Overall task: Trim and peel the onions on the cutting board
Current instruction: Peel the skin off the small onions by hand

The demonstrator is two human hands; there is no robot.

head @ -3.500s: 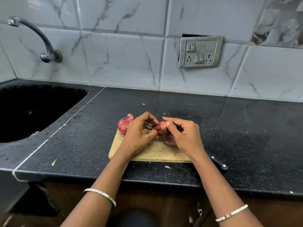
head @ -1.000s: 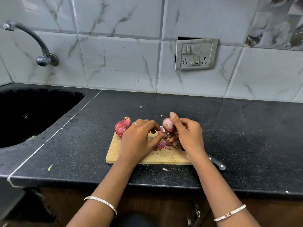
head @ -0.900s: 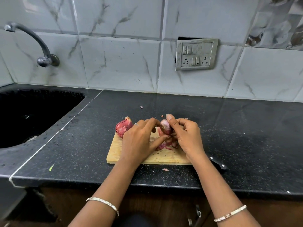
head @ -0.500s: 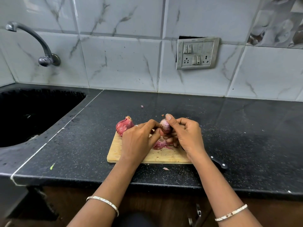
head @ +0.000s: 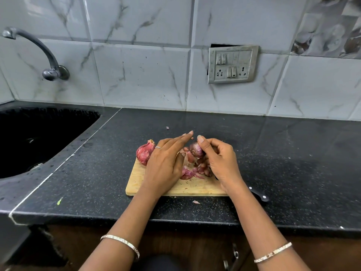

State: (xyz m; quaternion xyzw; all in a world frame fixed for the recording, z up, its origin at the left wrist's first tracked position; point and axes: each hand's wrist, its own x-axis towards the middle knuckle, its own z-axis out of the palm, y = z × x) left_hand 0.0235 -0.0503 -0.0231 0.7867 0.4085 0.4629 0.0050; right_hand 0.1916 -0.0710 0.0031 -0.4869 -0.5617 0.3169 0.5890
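Two hands peel an onion over the board

On the black tabletop [head: 293, 163] lies the cutting board [head: 195, 187] with loose skins [head: 192, 173]. The right hand [head: 220, 161] pinches the small onion [head: 196, 150] above it. The left hand [head: 166, 163] has straight fingers, thumb at the peel. Another onion [head: 144, 152] sits on the far left corner.

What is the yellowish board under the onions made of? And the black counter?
The pale rectangular cutting board looks like wood or bamboo: tan, matte, with faint grain lines and small knife marks. The black speckled countertop looks like polished stone, probably granite: tiny light flecks and a glossy surface that dimly reflects the wall tiles.
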